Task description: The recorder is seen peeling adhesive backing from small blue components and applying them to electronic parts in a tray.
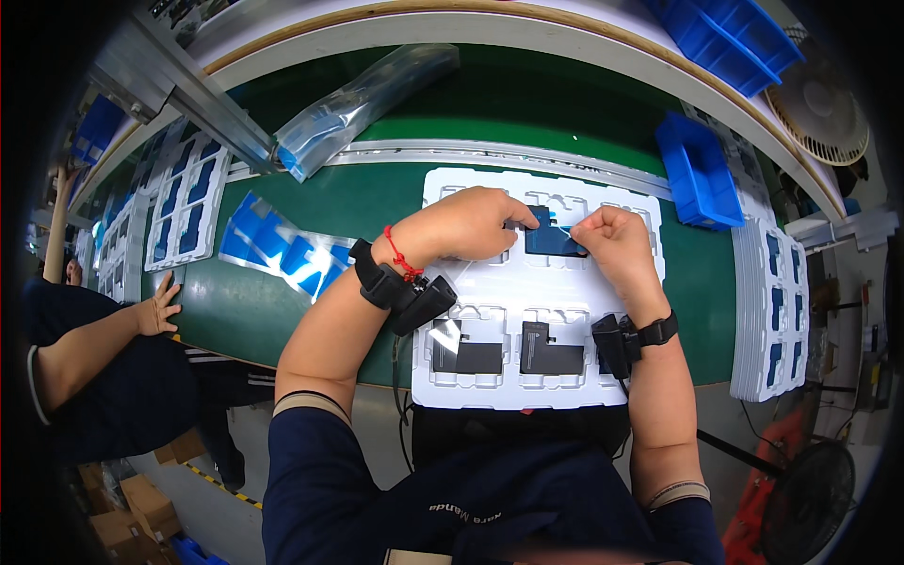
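Head view: blue piece (pixel 548 240) at tray's (pixel 546 294) far middle pocket, likely to stay squared; left hand (pixel 478 226) at its left edge, seemingly steadying, grip unclear; right hand's (pixel 614 243) fingers pinched closed beside its right edge.

A dark navy short-sleeved fabric shirt (pixel 414 525), its sleeve ends edged with beige trim bands (pixel 312 403), carries pale lettering (pixel 468 511) across the front. A thin red braided cord bracelet (pixel 401 254) circles the left wrist (pixel 384 249); beside it, a wide black strap (pixel 375 279) bears a chunky black box-shaped device (pixel 426 307). The right wrist (pixel 650 307) wears a black band (pixel 658 330) with a similar black boxy unit (pixel 615 345), a thin dark cable (pixel 623 387) trailing from it
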The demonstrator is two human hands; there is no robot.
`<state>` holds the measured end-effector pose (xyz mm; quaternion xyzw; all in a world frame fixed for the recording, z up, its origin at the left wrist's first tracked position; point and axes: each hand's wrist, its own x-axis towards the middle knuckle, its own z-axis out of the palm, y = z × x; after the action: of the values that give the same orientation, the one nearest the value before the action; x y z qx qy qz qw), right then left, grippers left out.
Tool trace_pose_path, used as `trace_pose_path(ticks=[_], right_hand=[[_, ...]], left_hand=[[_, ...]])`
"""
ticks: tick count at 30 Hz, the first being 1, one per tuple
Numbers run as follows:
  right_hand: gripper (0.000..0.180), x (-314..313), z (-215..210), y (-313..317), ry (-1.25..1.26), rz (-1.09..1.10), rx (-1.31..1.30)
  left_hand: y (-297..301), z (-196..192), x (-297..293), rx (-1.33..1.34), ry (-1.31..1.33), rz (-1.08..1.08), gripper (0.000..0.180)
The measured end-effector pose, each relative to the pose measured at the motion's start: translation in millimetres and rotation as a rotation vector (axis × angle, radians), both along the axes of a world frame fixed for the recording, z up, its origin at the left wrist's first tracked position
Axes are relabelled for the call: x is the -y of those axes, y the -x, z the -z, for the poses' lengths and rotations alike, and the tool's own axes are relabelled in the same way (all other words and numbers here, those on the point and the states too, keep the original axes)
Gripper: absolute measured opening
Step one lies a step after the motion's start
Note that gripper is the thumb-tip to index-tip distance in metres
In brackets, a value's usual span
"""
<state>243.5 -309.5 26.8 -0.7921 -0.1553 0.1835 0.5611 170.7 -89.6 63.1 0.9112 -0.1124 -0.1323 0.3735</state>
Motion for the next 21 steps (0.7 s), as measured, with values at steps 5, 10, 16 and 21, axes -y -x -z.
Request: trace_pose_path(ticks=[5, 10, 16, 21], right_hand=[[0.009, -4.8, -3.0, 3.7, 0.199, 0.024, 0.194], [0.010, -8.2, -9.1, 8.3, 0.293, 0.026, 0.281], [0.008, -11.2, -15.8, 15.6, 0.368, 0.025, 0.361], [0.008, -13.0, -21.2, 35.8, 0.331, -0.022, 0.851]], left_hand=[[0.7, 1.3, -0.2, -0.007, -0.001, -0.019, 0.034], [-0.4, 2.9, 0.2, -0.005, 0.019, -0.022, 0.034], [0.8, -1.2, 1.4, -0.057, 0.034, -0.035, 0.034], [0.1, 5.6, -1.4, -0.014, 0.032, -0.022, 0.034]])
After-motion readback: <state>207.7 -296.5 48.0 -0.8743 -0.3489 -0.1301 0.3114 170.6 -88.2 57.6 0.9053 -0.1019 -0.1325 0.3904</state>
